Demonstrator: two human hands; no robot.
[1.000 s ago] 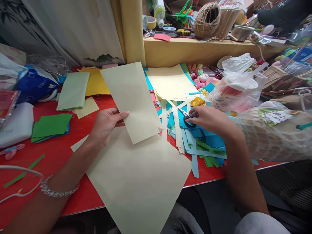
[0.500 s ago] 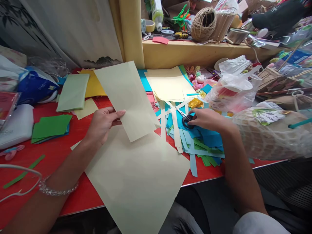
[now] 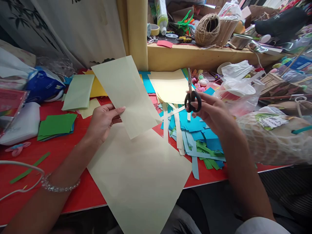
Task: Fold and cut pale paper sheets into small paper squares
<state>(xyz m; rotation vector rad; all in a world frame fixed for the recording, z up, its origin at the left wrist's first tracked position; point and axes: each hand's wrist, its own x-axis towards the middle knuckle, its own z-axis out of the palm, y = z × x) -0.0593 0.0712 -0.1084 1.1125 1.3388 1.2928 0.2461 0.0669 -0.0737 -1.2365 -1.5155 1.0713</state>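
A pale cream piece of paper [image 3: 126, 94] is pinched at its lower left edge by my left hand [image 3: 104, 122], thumb on top. It is held tilted over a large cream sheet [image 3: 141, 172], which lies on the red table and hangs past its front edge. My right hand [image 3: 207, 107] grips a pair of scissors [image 3: 192, 97] by the black handles, blades pointing up. Below the scissors lies a pile of cut blue and green paper strips [image 3: 195, 136], with several cream strips [image 3: 179, 130] beside it.
Pale green paper [image 3: 78, 91] and a green stack [image 3: 57, 126] lie on the left, near a white cable [image 3: 21, 164]. Cream sheets [image 3: 170, 86] rest at the back. A net-wrapped bundle [image 3: 275, 136] and plastic bags [image 3: 239, 81] crowd the right. Above is a cluttered ledge [image 3: 207, 55].
My right hand has lifted the scissors off the strip pile, and the blades now point upward. My left hand still holds the paper in nearly the same position. The view has shifted slightly.
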